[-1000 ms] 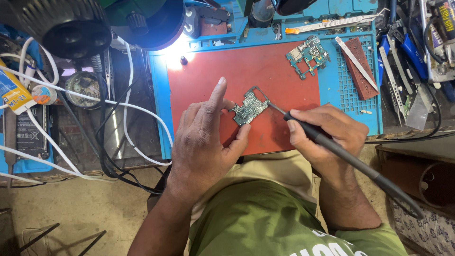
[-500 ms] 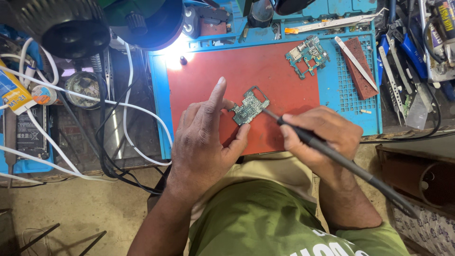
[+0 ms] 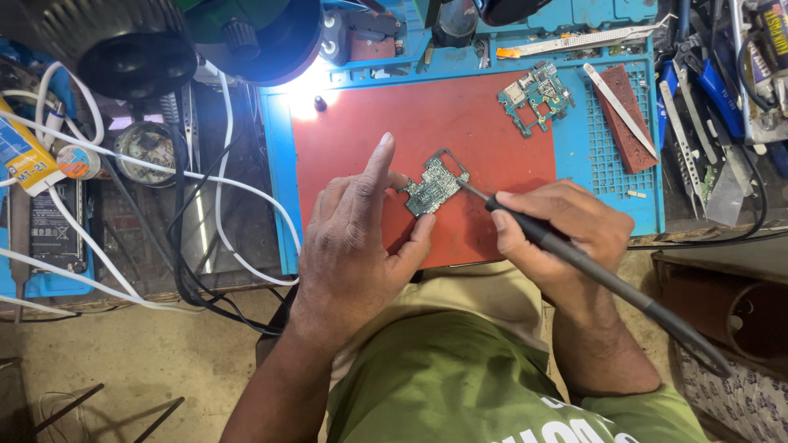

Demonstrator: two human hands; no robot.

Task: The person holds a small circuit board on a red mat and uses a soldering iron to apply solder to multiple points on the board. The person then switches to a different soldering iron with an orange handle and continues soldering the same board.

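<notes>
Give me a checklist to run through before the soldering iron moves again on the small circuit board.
1. Left hand has a firm grip on the small circuit board: ok.
2. Right hand holds the soldering iron like a pen: ok.
3. Iron tip touches the board's right edge: ok.
4. Board is over the red mat: ok.
5. Second circuit board lies apart from the work: ok.
6. Tip is hot: cannot tell.

Green circuit board — red mat, blue-bordered; black soldering iron.
</notes>
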